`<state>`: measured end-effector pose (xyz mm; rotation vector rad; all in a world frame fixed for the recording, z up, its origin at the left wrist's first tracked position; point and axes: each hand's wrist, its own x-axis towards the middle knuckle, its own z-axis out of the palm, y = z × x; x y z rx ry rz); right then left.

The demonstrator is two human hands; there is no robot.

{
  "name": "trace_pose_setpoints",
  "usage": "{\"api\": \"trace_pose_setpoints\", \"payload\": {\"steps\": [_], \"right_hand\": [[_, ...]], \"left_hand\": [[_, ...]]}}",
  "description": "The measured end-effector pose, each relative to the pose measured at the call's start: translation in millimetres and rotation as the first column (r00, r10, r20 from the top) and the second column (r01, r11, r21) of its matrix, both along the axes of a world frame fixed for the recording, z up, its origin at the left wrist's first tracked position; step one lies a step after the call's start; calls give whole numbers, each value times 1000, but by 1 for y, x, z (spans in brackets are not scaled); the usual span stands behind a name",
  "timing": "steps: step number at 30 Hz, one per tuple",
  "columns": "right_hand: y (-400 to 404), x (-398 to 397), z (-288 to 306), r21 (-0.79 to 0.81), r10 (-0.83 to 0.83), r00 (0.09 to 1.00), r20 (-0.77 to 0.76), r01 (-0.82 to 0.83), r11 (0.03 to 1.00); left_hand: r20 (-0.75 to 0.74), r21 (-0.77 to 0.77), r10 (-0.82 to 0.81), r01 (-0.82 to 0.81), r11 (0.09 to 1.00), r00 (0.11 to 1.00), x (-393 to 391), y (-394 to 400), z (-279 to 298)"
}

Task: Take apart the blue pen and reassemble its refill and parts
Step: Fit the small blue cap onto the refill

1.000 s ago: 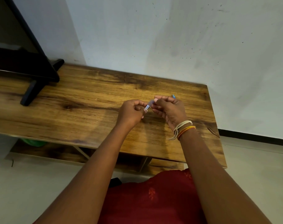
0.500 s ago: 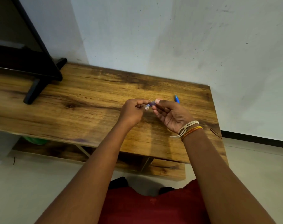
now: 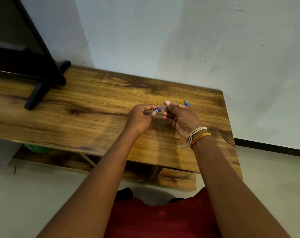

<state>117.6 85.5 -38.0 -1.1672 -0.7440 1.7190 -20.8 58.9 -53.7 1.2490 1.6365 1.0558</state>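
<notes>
Over the wooden table (image 3: 94,103) both hands hold the blue pen between them. My left hand (image 3: 139,117) pinches the translucent pen barrel (image 3: 158,110), which carries a small white label. My right hand (image 3: 181,117) grips the barrel's other end with thumb and fingers; that end is hidden behind the fingers. A blue pen part (image 3: 187,103) shows just past my right hand's fingers, lying on the table or sticking out of the hand; I cannot tell which.
A black TV with its stand foot (image 3: 34,95) occupies the table's left end. The white wall runs along the table's back edge. A lower shelf holds a green object (image 3: 37,149). The table's right edge lies close to my right wrist.
The hands have drawn slightly apart, so more of the barrel shows between them. My right hand has turned palm-up, uncovering the blue part behind it.
</notes>
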Motion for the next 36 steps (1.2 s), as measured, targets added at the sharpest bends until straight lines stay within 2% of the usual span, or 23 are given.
{"api": "trace_pose_setpoints", "payload": {"steps": [4,7,11,19,24,36], "right_hand": [[1,-2,-1,111,-50,993,108,38,993],[0,-2,-1,148,-115,975,189,88,985],[-1,-2,-3,171,-157,961,226,120,978],[-2,-3,-4,163,-64,971,230,27,986],[-2,-2,-3,191,-65,970,235,19,981],[-1,-13,-6,344,-127,905,406,-22,939]], "left_hand": [[51,-53,-7,10,999,999,-1,-2,3],[103,-90,-4,13,996,995,0,-2,6],[136,-114,-7,23,993,991,2,-4,10],[146,-118,9,9,993,989,5,-3,11],[154,-119,20,-1,993,988,4,-3,12],[132,-118,4,11,993,991,-5,-5,14]]}}
